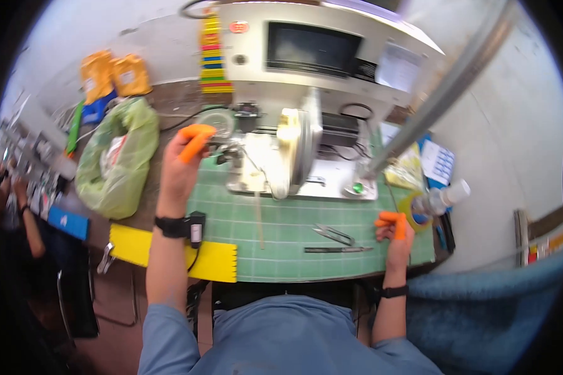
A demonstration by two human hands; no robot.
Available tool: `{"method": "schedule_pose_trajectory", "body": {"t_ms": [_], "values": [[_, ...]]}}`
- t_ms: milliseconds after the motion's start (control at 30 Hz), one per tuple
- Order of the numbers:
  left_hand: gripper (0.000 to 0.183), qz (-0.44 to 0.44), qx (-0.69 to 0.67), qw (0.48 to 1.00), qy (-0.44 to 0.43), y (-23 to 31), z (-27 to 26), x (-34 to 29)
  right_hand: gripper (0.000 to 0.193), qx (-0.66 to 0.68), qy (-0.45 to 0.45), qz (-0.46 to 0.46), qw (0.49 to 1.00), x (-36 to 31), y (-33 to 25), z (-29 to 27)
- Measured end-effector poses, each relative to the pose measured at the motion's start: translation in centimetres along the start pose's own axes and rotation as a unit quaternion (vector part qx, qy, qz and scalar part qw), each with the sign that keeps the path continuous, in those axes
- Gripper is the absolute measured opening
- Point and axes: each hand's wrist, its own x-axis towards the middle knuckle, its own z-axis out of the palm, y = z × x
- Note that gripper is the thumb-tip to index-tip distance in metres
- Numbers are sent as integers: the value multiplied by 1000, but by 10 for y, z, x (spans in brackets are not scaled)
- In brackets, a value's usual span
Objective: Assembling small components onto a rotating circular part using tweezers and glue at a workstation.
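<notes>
Orange finger covers are on some fingertips of both my hands. My left hand (184,153) is raised at the left side of the machine (331,144). Its thumb and finger come together by a small metal fitting (225,150); whatever is between them is too blurred to name. My right hand (395,237) is over the right end of the green cutting mat (275,265), fingers curled together beside a bottle of yellow liquid (422,209). Anything in that pinch is hidden. Tweezers (334,235) and a dark pen-like tool (338,250) lie left of it.
A round wheel-like part (303,150) stands on the machine base under a dark screen (313,49). A pale green plastic bag (122,162) sits at left, and a yellow strip (131,247) lies along the front edge. A grey post (444,87) slants across the right. Another person's arm (30,225) shows far left.
</notes>
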Motion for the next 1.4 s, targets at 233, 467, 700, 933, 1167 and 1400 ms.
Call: {"method": "schedule_pose_trajectory", "body": {"t_ms": [233,467,700,933,1167,1400], "values": [[26,-7,11,1000,-5,-2,13,4,55,-11,-15,19,1000,2,-2,-10],[24,-15,5,1000,-8,-6,21,11,54,-9,19,6,1000,-1,0,-15],[20,2,15,1000,22,0,6,0,53,-6,-29,8,1000,4,1,-2],[22,-6,-10,1000,-15,-2,22,9,53,-12,12,-25,1000,1,3,-18],[19,4,14,1000,25,6,9,-4,52,-3,-10,-18,1000,-2,-3,-5],[17,1,-1,1000,5,9,34,4,53,-3,-6,3,1000,-11,-5,-15]]}}
